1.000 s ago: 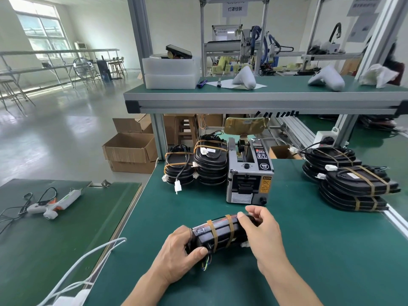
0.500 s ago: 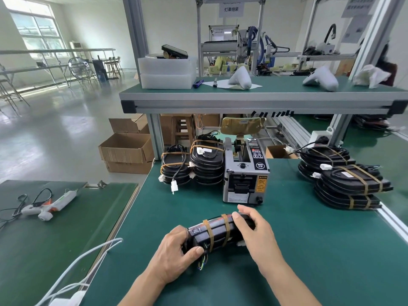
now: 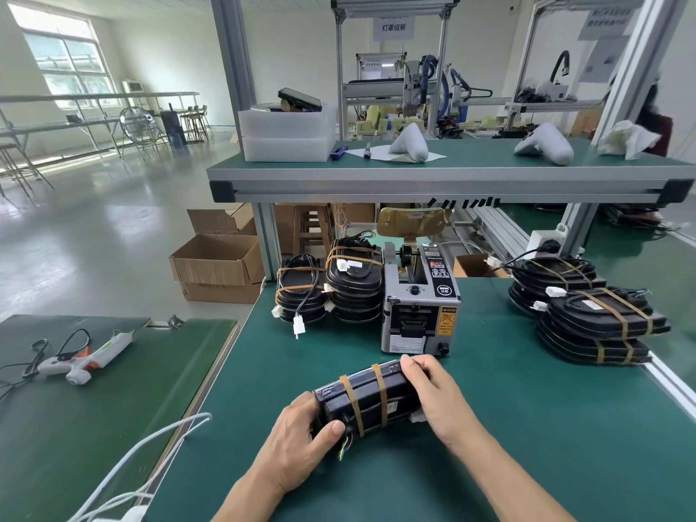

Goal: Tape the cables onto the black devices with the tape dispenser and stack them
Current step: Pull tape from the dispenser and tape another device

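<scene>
A black device (image 3: 367,403) with two tan tape bands around it lies on its edge on the green mat, near me. My left hand (image 3: 301,442) grips its left end, thumb on the front face by the coloured wire ends. My right hand (image 3: 438,399) grips its right end, fingers curled over the top. The grey tape dispenser (image 3: 418,307) stands just behind the device. Taped devices sit in stacks to the left of the dispenser (image 3: 352,284) and at the right of the mat (image 3: 599,325).
A metal-framed shelf (image 3: 433,182) overhangs the back of the bench. A glue gun (image 3: 86,357) lies on the lower table at left, white cables (image 3: 150,446) trail near its edge. Cardboard boxes (image 3: 218,265) sit on the floor.
Both hands keep hold of the taped device; they and the device have barely moved. The view has shifted slightly.
</scene>
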`<state>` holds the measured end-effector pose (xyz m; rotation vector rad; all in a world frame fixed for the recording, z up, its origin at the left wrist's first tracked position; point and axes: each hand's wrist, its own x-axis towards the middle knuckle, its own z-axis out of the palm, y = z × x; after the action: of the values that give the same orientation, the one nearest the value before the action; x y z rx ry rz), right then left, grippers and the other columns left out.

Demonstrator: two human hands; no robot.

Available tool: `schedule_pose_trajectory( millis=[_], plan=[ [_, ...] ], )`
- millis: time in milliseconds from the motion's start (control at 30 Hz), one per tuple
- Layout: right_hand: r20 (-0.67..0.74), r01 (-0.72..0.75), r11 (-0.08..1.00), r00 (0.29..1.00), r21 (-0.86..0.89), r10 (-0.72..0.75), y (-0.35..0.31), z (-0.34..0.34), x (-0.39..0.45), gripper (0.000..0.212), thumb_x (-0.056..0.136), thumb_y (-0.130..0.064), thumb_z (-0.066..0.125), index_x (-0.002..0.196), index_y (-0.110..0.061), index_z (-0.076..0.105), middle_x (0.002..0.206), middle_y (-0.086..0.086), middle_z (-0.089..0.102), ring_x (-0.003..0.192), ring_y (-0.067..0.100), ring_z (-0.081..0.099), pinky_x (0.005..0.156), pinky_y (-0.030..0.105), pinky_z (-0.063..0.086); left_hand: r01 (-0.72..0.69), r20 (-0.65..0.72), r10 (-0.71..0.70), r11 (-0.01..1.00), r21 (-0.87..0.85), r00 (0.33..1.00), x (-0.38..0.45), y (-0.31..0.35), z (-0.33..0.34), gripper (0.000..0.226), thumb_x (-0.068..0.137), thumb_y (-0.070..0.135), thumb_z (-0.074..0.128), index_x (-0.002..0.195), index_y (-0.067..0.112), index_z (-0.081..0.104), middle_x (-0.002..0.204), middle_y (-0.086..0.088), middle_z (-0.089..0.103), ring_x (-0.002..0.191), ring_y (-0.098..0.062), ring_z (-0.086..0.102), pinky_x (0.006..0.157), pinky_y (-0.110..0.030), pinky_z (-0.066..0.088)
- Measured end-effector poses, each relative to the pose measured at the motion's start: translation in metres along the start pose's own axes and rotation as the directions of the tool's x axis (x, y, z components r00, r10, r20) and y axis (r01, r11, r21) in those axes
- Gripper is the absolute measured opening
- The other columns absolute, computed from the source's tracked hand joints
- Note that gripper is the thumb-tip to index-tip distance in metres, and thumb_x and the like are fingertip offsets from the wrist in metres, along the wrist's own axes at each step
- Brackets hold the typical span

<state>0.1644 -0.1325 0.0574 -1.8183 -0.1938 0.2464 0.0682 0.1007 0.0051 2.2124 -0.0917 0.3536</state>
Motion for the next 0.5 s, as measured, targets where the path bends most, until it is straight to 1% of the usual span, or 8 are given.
schedule_pose_trajectory(
  millis=[33,100,200,267,333,367,433,500],
  plan=[
    [-0.011,0.019,1.0,1.0,-0.015,-0.019,-0.003,0.0,0.0,0.05,0.078,-0.081,0.05,0.094,-0.036,0.064,0.094,-0.008,0.07,0.091,0.011,0.064,0.091,0.038,0.054,-0.005,-0.003,0.005,1.0,0.003,1.0,0.0,0.0,0.0,0.059,0.096,0.082,0.041,0.137,0.047,0.064,0.131,0.022,0.067,0.12,-0.009,0.065,0.099,-0.04,0.053],
    [-0.04,0.085,0.995,0.995,-0.051,-0.088,-0.012,0.001,-0.003,0.045,0.082,-0.077,0.051,0.097,-0.036,0.063,0.097,-0.009,0.07,0.094,0.009,0.065,0.092,0.039,0.054,-0.017,-0.005,0.017,1.0,-0.015,1.0,0.001,0.002,0.0,0.055,0.096,0.081,0.042,0.138,0.051,0.061,0.132,0.025,0.066,0.12,-0.007,0.065,0.097,-0.035,0.053],
    [-0.104,0.226,0.952,0.962,-0.205,-0.251,-0.032,0.001,-0.011,0.038,0.086,-0.071,0.05,0.099,-0.036,0.058,0.104,-0.013,0.063,0.099,0.003,0.059,0.088,0.031,0.048,-0.027,0.014,0.028,0.998,-0.062,1.0,0.001,0.001,0.0,0.069,0.094,0.081,0.045,0.147,0.039,0.055,0.137,0.022,0.064,0.123,-0.006,0.065,0.1,-0.034,0.051],
    [-0.105,0.325,0.859,0.913,-0.395,-0.394,-0.046,0.005,-0.017,0.036,0.088,-0.069,0.047,0.098,-0.035,0.052,0.102,-0.015,0.054,0.1,0.008,0.053,0.086,0.03,0.046,-0.008,0.008,0.009,0.999,-0.053,1.0,0.0,-0.001,0.0,0.08,0.089,0.087,0.044,0.15,0.037,0.045,0.124,0.022,0.069,0.11,-0.004,0.068,0.095,-0.036,0.052],
    [-0.072,0.355,0.726,0.872,-0.589,-0.484,-0.059,0.013,-0.025,0.038,0.09,-0.068,0.045,0.102,-0.032,0.049,0.101,-0.014,0.049,0.097,0.012,0.046,0.085,0.032,0.045,-0.008,0.005,0.008,0.999,-0.053,1.0,-0.001,-0.003,0.001,0.082,0.087,0.088,0.046,0.151,0.038,0.037,0.109,0.021,0.073,0.095,-0.006,0.069,0.088,-0.037,0.052],
    [-0.054,0.351,0.664,0.859,-0.66,-0.508,-0.065,0.018,-0.029,0.039,0.091,-0.067,0.045,0.104,-0.03,0.049,0.102,-0.013,0.047,0.096,0.013,0.044,0.085,0.033,0.044,-0.013,0.008,0.014,0.998,-0.06,1.0,-0.001,-0.003,0.001,0.081,0.087,0.087,0.047,0.151,0.039,0.036,0.107,0.021,0.074,0.093,-0.006,0.069,0.088,-0.037,0.053],
    [-0.03,0.352,0.577,0.836,-0.737,-0.547,-0.072,0.031,-0.038,0.04,0.092,-0.065,0.046,0.106,-0.028,0.049,0.104,-0.01,0.046,0.095,0.015,0.043,0.085,0.033,0.044,-0.027,0.014,0.028,0.998,-0.06,1.0,0.0,-0.004,0.002,0.075,0.088,0.084,0.052,0.147,0.04,0.038,0.108,0.022,0.074,0.093,-0.005,0.07,0.087,-0.034,0.053],
    [-0.003,0.366,0.515,0.813,-0.775,-0.582,-0.076,0.046,-0.047,0.039,0.091,-0.062,0.048,0.104,-0.026,0.051,0.103,-0.007,0.047,0.093,0.019,0.044,0.084,0.035,0.044,-0.044,0.004,0.044,0.999,-0.015,0.999,0.001,-0.004,0.003,0.06,0.09,0.076,0.059,0.139,0.047,0.043,0.105,0.024,0.071,0.087,-0.002,0.067,0.08,-0.025,0.051]
  ],
)
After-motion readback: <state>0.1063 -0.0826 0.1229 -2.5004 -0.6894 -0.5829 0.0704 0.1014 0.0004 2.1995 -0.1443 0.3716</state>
